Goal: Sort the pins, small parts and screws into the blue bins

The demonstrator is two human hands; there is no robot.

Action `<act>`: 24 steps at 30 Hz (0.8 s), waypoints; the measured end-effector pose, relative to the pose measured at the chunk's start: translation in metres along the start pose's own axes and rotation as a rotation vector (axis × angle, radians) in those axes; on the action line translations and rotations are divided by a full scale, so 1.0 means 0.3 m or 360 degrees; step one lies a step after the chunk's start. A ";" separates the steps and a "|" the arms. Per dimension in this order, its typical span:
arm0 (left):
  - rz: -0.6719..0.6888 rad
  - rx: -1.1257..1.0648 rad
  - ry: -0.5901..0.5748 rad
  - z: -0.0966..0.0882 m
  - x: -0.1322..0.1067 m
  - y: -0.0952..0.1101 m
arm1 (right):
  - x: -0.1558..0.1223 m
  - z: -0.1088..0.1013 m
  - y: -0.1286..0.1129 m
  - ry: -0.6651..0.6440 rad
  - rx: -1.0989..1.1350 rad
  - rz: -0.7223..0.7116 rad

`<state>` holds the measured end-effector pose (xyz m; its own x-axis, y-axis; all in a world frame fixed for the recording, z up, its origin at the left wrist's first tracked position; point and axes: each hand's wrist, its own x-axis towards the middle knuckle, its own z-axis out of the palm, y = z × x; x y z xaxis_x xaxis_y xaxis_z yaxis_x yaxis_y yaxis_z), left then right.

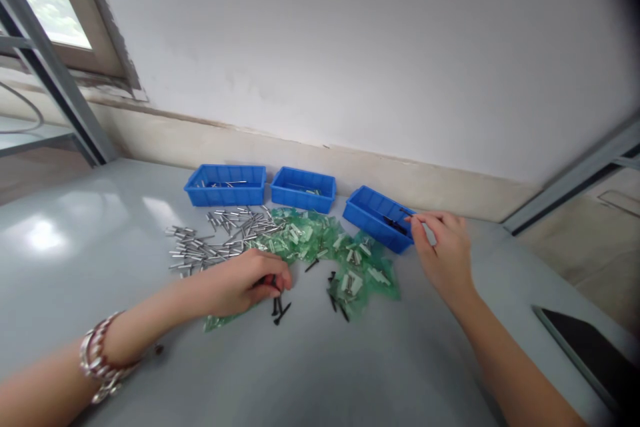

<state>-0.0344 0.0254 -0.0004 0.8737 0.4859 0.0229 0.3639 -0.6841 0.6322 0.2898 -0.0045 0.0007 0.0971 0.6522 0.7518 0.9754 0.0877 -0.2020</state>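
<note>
pinching dark screw [406,212] in right grip [445,248], by rightmost bin [374,227]; could drop outside it if held loosely; cannot tell hold of left grip [250,275].

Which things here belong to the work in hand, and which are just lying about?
Likely in the work:
black screws, by the left hand
right bin, by the right hand
middle bin
left bin
silver pins
green packets

Apparently incidental:
dark panel, far right
bracelet, worn
</note>
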 end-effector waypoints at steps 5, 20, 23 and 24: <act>0.0015 -0.0032 0.0021 0.004 0.000 -0.006 | -0.001 0.012 0.016 0.0013 -0.0053 0.0020; 0.0027 -0.0037 0.0010 0.005 0.005 0.002 | -0.001 0.023 0.047 -0.0006 -0.0181 0.0144; 0.0034 -0.0040 0.0016 0.005 0.004 0.005 | -0.003 0.025 0.052 -0.0028 -0.0169 0.0137; 0.0032 -0.0038 0.0017 0.004 0.004 0.006 | -0.003 0.025 0.053 -0.0040 -0.0175 0.0140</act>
<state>-0.0324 0.0241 -0.0003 0.8773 0.4780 0.0441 0.3383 -0.6808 0.6496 0.3036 0.0020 -0.0080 0.1794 0.6725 0.7180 0.9793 -0.0527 -0.1953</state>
